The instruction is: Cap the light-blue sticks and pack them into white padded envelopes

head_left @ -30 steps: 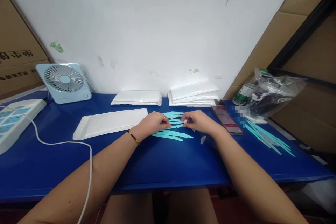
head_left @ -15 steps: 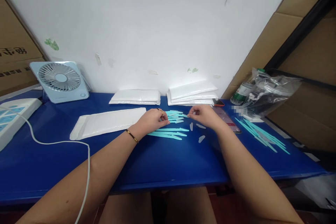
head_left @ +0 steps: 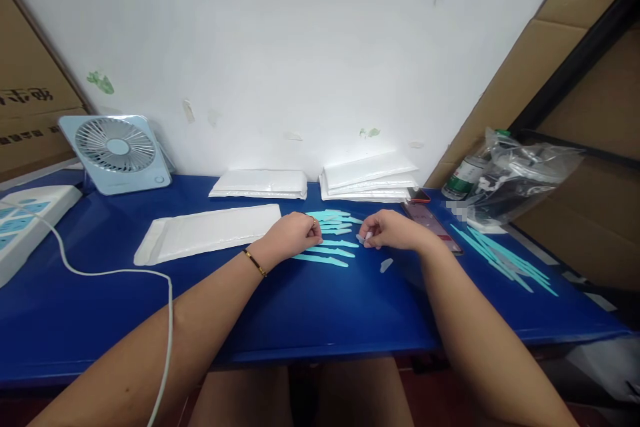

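Several turquoise eyebrow razors [head_left: 334, 262] lie side by side in the middle of the table, blade ends to the right. My left hand [head_left: 295, 235] is closed over the handles of this group, thumb and fingertips pinched at one razor; the exact grip is partly hidden. To the right of the blade ends, my right hand [head_left: 385, 229] pinches a small translucent blade cover between thumb and fingers. Another loose blade cover [head_left: 386, 265] rests on the table just below that hand.
A long white padded mailer [head_left: 200, 233] lies left of the razors. Behind stand two stacks of white mailers [head_left: 260, 183]. More turquoise razors [head_left: 505, 260], a phone [head_left: 433, 227], a bottle [head_left: 465, 177] and a plastic bag [head_left: 525, 173] are right; a fan [head_left: 117, 147] and white cable [head_left: 120, 271] left.
My right hand has moved slightly down and now covers the spot where two loose blade covers lay, pinching at least one. My left hand has shifted slightly down over the razors.
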`<state>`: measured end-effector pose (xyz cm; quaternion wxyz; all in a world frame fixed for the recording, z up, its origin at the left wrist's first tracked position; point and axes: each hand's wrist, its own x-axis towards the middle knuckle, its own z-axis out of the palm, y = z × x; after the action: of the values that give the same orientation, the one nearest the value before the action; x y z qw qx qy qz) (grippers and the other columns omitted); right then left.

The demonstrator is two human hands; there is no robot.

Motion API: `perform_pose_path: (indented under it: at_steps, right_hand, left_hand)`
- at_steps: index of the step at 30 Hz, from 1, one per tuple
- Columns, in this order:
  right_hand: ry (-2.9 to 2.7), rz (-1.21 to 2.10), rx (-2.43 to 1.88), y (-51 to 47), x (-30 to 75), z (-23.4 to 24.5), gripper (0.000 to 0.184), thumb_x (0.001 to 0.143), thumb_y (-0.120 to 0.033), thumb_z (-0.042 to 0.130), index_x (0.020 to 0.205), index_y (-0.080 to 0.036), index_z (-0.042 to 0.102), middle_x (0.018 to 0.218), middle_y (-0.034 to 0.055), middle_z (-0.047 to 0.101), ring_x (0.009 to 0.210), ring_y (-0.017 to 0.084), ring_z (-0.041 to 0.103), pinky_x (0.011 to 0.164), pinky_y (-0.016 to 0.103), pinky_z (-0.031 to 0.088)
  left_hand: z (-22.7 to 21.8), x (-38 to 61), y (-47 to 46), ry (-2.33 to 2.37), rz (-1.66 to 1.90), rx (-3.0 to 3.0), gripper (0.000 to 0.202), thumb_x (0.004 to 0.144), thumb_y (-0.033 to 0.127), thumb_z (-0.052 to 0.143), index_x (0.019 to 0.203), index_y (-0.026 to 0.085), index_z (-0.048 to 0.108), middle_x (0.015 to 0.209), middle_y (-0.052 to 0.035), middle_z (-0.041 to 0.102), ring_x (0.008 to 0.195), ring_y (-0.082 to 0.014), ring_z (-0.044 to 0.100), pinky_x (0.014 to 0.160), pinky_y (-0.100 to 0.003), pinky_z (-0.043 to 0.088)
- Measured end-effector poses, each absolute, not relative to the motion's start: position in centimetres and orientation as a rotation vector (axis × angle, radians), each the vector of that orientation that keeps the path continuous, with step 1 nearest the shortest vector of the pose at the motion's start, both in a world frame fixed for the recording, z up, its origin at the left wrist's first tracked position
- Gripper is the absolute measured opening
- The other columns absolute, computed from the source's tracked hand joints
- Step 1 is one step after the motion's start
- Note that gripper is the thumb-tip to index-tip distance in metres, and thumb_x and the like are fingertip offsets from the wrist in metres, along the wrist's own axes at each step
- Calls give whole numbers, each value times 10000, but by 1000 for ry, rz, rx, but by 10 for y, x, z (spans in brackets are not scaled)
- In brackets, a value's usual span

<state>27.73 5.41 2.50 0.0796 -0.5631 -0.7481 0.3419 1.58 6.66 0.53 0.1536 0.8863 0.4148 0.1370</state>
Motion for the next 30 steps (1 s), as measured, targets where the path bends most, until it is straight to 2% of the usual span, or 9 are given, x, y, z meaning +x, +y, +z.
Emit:
perform_pose_path:
  at_steps: [3, 7, 10, 17, 20, 23, 25, 27, 30]
  right_hand:
    - [-2263, 947, -1690, 55, 280, 27, 239, 628, -283, 701, 844, -180, 708, 713, 22, 691, 623, 147, 620, 558, 227, 463]
    - [-2260, 788, -1712, 58, 281, 25, 250, 589, -294, 739, 813, -187, 717, 719, 21, 693, 650, 161, 626, 569, 234, 454]
    - [-2307, 807, -1631, 59, 276, 21, 191, 611, -303, 726, 762, -187, 721, 685, 14, 688, 649, 159, 625, 581, 234, 450]
    - [-2331, 693, -1484, 59, 251, 13, 210, 647, -344, 713, 794, -194, 733, 715, 9, 693, 641, 136, 601, 596, 223, 427]
    - [-2300, 610, -1518, 58, 261, 19, 223, 672, -360, 685, 800, -183, 731, 682, 12, 676, 609, 131, 577, 574, 226, 412]
    - [-2225, 531, -1637, 55, 286, 31, 223, 685, -353, 658, 801, -172, 718, 659, 13, 660, 593, 133, 569, 554, 229, 407]
    - [-2238, 533, -1767, 54, 301, 36, 230, 629, -339, 700, 797, -182, 713, 665, 11, 662, 585, 140, 572, 532, 230, 402]
    - [-2287, 548, -1892, 53, 308, 37, 210, 573, -304, 734, 751, -195, 710, 669, 13, 667, 583, 148, 577, 512, 233, 395]
    - [-2331, 628, -1931, 53, 302, 35, 112, 585, -243, 709, 685, -193, 694, 676, 21, 674, 606, 158, 594, 518, 234, 408]
  left_hand:
    - [7, 15, 66, 1204, 408, 2546, 150, 767, 315, 570, 736, 210, 672, 716, 1, 671, 668, -141, 580, 547, -233, 364]
    - [6, 14, 68, 1202, 421, 2530, 149, 774, 315, 572, 741, 209, 671, 717, 1, 675, 674, -145, 588, 556, -234, 373]
    - [4, 15, 69, 1210, 422, 2529, 147, 773, 319, 582, 744, 207, 671, 721, -3, 675, 674, -148, 590, 557, -235, 376]
    - [1, 19, 69, 1212, 409, 2576, 130, 777, 316, 598, 742, 213, 670, 736, 5, 675, 698, -152, 586, 583, -236, 377]
    - [5, 19, 67, 1232, 412, 2602, 172, 786, 360, 591, 798, 211, 677, 768, -6, 673, 724, -158, 588, 592, -236, 373]
    - [10, 16, 64, 1202, 452, 2614, 248, 782, 435, 583, 859, 218, 675, 827, -11, 665, 759, -158, 588, 595, -232, 368]
    - [14, 14, 62, 1147, 411, 2602, 262, 770, 461, 588, 844, 226, 677, 836, -5, 662, 761, -153, 586, 588, -226, 363]
    - [16, 13, 61, 1099, 328, 2574, 257, 740, 464, 616, 822, 229, 682, 819, 1, 665, 743, -148, 584, 566, -221, 355]
    - [16, 14, 60, 1098, 242, 2522, 216, 706, 429, 655, 788, 231, 680, 773, 14, 669, 693, -137, 580, 525, -219, 338]
